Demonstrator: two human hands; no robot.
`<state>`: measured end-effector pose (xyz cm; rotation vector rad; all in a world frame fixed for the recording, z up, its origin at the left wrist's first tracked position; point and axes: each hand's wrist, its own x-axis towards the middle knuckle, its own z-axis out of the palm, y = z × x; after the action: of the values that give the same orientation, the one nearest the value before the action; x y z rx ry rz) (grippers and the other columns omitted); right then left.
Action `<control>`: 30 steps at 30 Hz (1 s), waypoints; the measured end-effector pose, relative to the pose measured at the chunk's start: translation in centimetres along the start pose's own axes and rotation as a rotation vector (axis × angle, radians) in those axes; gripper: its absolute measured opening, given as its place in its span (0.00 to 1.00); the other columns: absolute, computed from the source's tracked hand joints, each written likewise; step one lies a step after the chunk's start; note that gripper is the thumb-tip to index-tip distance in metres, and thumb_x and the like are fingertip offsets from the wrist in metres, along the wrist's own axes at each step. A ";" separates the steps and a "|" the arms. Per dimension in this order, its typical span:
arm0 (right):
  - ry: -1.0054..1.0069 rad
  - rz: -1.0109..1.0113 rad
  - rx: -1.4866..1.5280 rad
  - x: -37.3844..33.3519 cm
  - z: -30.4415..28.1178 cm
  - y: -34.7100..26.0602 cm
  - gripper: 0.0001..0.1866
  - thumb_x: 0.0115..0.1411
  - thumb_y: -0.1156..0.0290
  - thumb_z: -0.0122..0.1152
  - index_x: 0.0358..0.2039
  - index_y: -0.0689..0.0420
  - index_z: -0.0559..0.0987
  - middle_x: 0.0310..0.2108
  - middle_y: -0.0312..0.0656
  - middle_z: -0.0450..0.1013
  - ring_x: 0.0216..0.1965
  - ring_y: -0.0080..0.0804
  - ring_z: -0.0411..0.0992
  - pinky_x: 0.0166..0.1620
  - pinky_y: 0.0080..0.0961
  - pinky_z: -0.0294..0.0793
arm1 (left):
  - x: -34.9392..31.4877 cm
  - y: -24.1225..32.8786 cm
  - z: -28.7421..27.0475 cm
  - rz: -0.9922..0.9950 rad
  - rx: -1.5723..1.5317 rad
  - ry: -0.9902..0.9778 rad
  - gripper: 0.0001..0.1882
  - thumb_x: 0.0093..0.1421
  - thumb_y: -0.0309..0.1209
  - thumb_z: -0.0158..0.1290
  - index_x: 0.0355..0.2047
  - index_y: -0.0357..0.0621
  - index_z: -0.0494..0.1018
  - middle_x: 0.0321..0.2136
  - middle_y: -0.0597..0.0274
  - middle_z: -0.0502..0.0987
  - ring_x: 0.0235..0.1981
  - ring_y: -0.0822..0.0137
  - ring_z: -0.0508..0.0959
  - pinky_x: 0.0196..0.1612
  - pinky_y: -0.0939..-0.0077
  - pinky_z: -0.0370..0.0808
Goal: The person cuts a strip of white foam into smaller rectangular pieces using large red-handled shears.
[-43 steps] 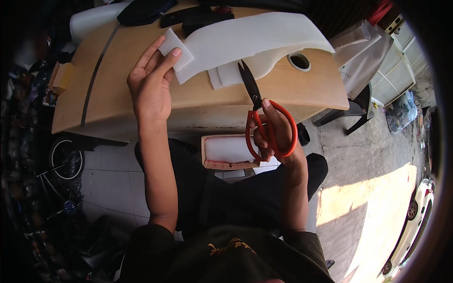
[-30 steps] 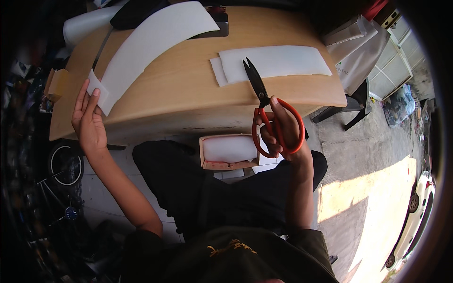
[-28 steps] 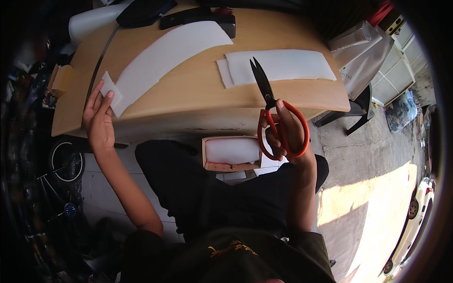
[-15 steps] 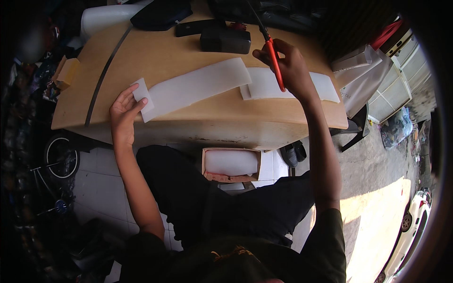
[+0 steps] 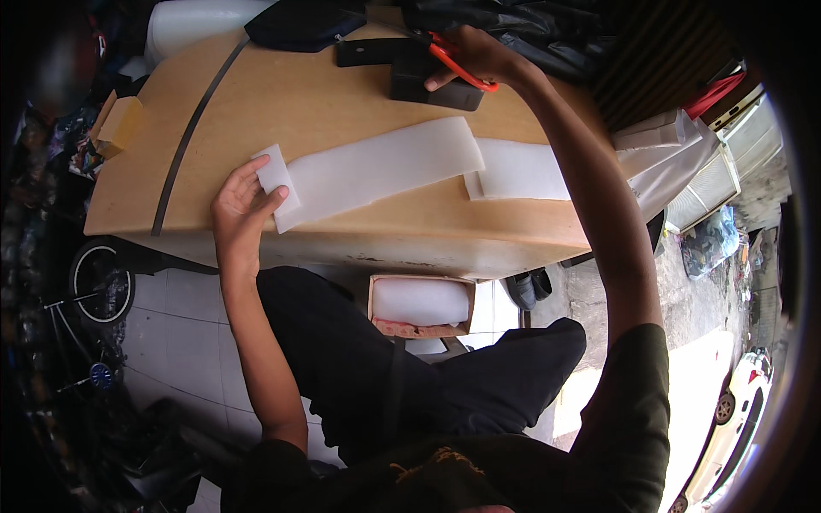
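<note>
My left hand [image 5: 241,208] pinches a small white foam piece [image 5: 274,176] between thumb and fingers at the left end of a long white foam strip [image 5: 385,168]. Whether that piece is separate or a folded end, I cannot tell. The strip lies slantwise on the wooden table [image 5: 214,145]. A second foam strip [image 5: 520,169] lies to its right, partly hidden by my right arm. My right hand [image 5: 486,56] is closed on scissors with red handles [image 5: 451,61], at the table's far side above a black box [image 5: 445,88]. The scissor blades are hard to make out against the dark things behind.
A black pouch [image 5: 304,24] and a flat black case [image 5: 368,52] sit at the back, near a white roll [image 5: 197,30]. A dark strap [image 5: 192,128] crosses the table's left side. Below the front edge stands a cardboard box [image 5: 402,329] holding white foam [image 5: 419,299].
My right hand has carried the scissors away and slightly left, from above the second strip to the black box, and their upright blades have tipped leftward. My left hand keeps its pinch.
</note>
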<state>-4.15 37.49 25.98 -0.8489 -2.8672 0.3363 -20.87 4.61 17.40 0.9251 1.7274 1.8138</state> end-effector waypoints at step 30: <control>-0.070 0.115 -0.121 -17.5 -6.4 10.0 0.42 0.23 0.67 0.83 0.44 0.63 0.75 0.33 0.46 0.77 0.35 0.42 0.76 0.41 0.30 0.74 | 0.4 -0.5 -0.1 0.007 -0.014 -0.036 0.25 0.51 0.15 0.58 0.52 0.29 0.68 0.50 0.49 0.71 0.53 0.64 0.70 0.57 0.75 0.65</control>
<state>16.81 37.17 28.57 -1.0459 -2.9348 0.2104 -21.24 4.86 16.95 0.9537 1.6894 1.8007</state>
